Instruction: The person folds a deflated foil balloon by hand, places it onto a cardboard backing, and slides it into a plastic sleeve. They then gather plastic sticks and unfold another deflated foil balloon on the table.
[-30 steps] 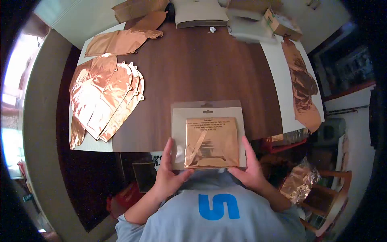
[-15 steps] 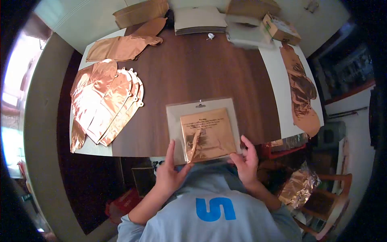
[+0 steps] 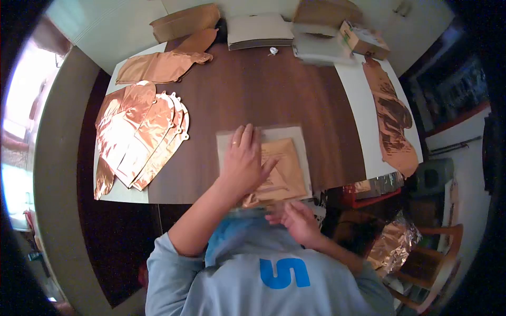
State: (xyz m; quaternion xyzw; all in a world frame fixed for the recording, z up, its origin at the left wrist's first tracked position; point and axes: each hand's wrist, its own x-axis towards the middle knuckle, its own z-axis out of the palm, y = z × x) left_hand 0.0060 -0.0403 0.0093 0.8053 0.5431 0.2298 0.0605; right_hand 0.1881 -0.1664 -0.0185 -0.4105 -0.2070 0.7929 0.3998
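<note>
A flat package with a white backing card [image 3: 299, 138] and a folded copper foil piece [image 3: 290, 168] in it lies at the table's front edge. My left hand [image 3: 244, 163] rests across the package's left part, palm down, with its fingers stretched toward the top edge and the thumb apart over the foil. Just below the front edge of the package is my right hand [image 3: 299, 221], blurred, its fingers partly curled. Whether it pinches the package's lower edge is too smeared to tell.
Overlapping copper foil pieces [image 3: 142, 137] cover the left of the brown table [image 3: 237, 89]. More foil [image 3: 390, 116] lies along the right. Grey cards [image 3: 260, 32], clear sleeves [image 3: 319, 47] and a small box [image 3: 365, 39] stand at the back. A chair [image 3: 448, 258] holds crumpled foil [image 3: 392, 245].
My left hand has moved up from the package's left edge onto its face. My right hand has left the right edge and moved left, below the package. The package has shifted slightly.
</note>
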